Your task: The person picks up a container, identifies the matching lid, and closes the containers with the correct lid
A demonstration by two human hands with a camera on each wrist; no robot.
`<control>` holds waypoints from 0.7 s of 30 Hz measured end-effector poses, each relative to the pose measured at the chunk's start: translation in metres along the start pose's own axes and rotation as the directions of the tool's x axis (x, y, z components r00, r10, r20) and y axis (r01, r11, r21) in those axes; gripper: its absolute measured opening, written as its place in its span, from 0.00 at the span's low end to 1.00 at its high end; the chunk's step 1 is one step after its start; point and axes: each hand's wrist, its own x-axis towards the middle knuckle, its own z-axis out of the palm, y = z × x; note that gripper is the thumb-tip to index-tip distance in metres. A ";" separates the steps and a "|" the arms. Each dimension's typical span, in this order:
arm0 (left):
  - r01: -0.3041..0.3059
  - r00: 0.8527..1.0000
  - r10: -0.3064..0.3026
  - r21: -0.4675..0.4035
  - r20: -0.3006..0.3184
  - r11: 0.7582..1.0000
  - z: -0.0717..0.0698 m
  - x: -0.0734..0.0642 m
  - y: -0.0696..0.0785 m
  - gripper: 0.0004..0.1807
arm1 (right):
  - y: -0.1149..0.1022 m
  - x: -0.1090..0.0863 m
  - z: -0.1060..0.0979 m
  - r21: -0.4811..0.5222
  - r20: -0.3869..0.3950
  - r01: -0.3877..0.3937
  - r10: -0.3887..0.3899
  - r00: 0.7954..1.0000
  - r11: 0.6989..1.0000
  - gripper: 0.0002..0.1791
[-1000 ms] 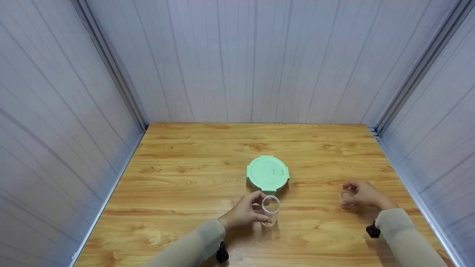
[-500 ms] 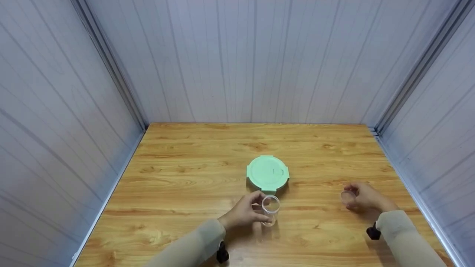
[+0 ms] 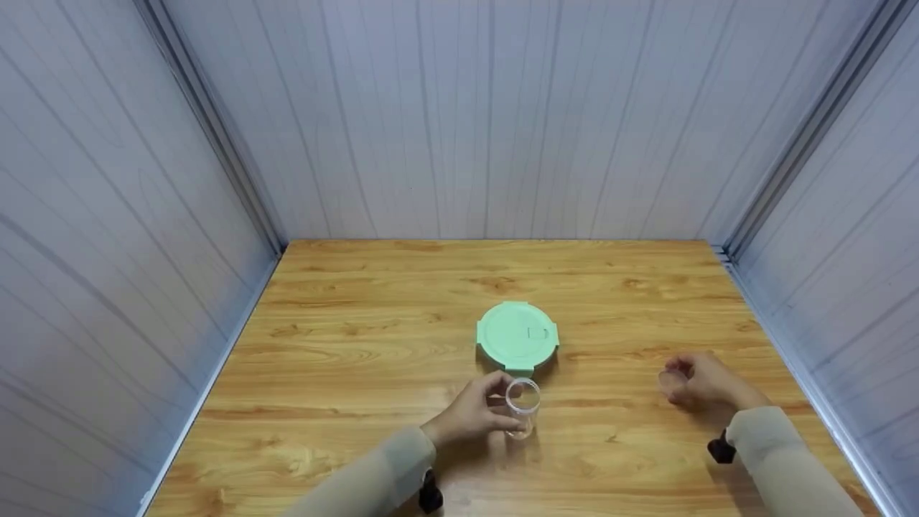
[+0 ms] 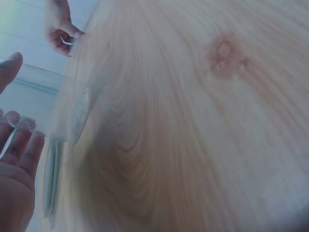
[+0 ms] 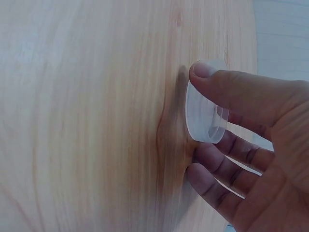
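Clear jar: upright, mouth open and up, about midway between the left and right edges of the table. Base looks to be on the wood. Left hand has it from the side, thumb and fingers spread to jar width, in contact.

Clear cap: well to the right, toward the table's right edge. Right hand pinches it, thumb on near side, lower fingers fanned out. Down at table level; can't tell if touching.

Green-lidded box: just beyond the jar, toward the back edge. Contact unclear.

My read: jar and cap being handled apart, picking up or setting down, can't say which. Next move calls for a light squeeze on both, jar kept plumb.
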 end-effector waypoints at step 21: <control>-0.003 1.000 0.003 0.053 0.000 0.999 0.000 -0.002 0.000 0.34 | -0.004 -0.002 -0.003 -0.011 -0.047 0.000 -0.001 0.999 1.000 0.22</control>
